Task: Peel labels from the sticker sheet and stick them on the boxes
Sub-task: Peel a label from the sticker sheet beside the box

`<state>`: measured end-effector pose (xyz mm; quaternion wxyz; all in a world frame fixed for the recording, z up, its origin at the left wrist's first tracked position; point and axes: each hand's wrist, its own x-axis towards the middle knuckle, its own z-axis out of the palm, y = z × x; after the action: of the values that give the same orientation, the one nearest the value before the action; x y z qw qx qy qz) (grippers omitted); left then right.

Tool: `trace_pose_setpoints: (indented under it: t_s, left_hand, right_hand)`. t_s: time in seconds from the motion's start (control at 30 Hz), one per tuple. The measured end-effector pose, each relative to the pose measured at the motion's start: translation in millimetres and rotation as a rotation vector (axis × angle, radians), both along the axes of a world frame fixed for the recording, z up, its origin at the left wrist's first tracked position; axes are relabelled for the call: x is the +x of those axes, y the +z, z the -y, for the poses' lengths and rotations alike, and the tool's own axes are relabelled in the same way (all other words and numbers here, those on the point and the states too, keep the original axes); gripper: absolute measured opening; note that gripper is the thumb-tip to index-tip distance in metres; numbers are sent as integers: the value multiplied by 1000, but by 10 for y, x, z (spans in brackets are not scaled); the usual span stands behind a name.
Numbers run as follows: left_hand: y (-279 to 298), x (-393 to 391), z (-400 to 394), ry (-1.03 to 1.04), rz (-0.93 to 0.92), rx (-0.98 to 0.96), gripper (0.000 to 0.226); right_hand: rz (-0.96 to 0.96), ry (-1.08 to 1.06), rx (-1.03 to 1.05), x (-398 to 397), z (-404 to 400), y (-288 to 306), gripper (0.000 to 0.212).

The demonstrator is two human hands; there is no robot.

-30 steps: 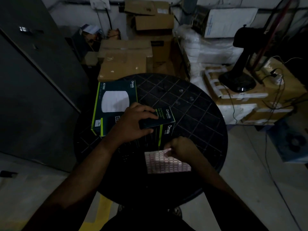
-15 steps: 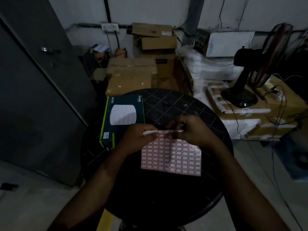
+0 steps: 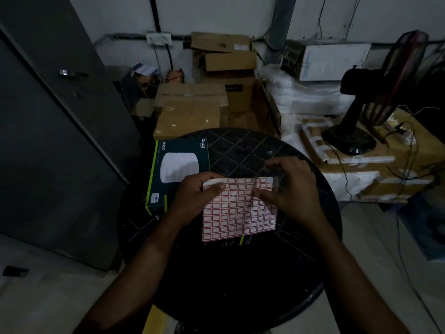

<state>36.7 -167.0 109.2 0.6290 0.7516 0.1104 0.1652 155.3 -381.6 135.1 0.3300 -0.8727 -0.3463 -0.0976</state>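
Observation:
A sticker sheet (image 3: pixel 237 213) with rows of small red-bordered white labels is held up over the round black table (image 3: pixel 240 273). My left hand (image 3: pixel 195 196) grips its top left corner, thumb on the front. My right hand (image 3: pixel 289 189) pinches at the upper right part of the sheet with curled fingers. A dark green box (image 3: pixel 178 169) with a white dome picture lies flat on the table's left side, a small white label near its front corner. A second dark box (image 3: pixel 234 241) is mostly hidden beneath the sheet; only its lower edge shows.
Brown cardboard boxes (image 3: pixel 190 109) are stacked behind the table. A black pedestal fan (image 3: pixel 354 131) stands on taped cartons at the right, with cables trailing. A grey metal cabinet (image 3: pixel 55 141) fills the left. The room is dim.
A second ago my left hand held the smaller box and the sheet lay on the table. Both hands have since lifted the sheet and tilted it toward me.

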Motion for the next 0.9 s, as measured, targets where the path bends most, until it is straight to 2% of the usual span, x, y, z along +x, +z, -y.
trace_pose_setpoints:
  t_s: [0.07, 0.13, 0.2, 0.27, 0.33, 0.4, 0.47, 0.53, 0.6, 0.7, 0.9]
  left_hand:
    - [7, 3, -4, 2, 10, -4, 10]
    - [21, 7, -5, 3, 14, -17, 9]
    - [41, 1, 1, 6, 17, -54, 13]
    - [53, -13, -2, -1, 31, -90, 15]
    - [50, -26, -8, -11, 38, -105, 15]
    - [43, -23, -5, -8, 31, -99, 15]
    - [37, -11, -9, 13, 36, -50, 15]
    - [38, 2, -16, 32, 57, -20, 16]
    - [52, 4, -19, 34, 71, -58, 24]
    - [64, 9, -20, -2, 85, -56, 28]
    - [61, 19, 18, -105, -12, 148, 15]
  right_hand:
    - [44, 5, 74, -131, -59, -26, 46]
    - [-20, 48, 141, -292, -133, -49, 38]
    - [-63, 16, 162, -364, -177, -98, 45]
    - [-111, -56, 170, -317, -176, -157, 60]
    - [-283, -80, 214, -237, -129, -193, 73]
    - [-506, -28, 299, -186, -82, -180, 61]
    - [-617, 67, 411, -170, -55, -166, 39]
    - [-624, 124, 496, -154, -35, -130, 28]
    - [-605, 160, 495, -101, -16, -132, 23]
    - [-525, 187, 347, -27, -6, -148, 21]
    - [-355, 279, 76, -76, -182, -59, 33]
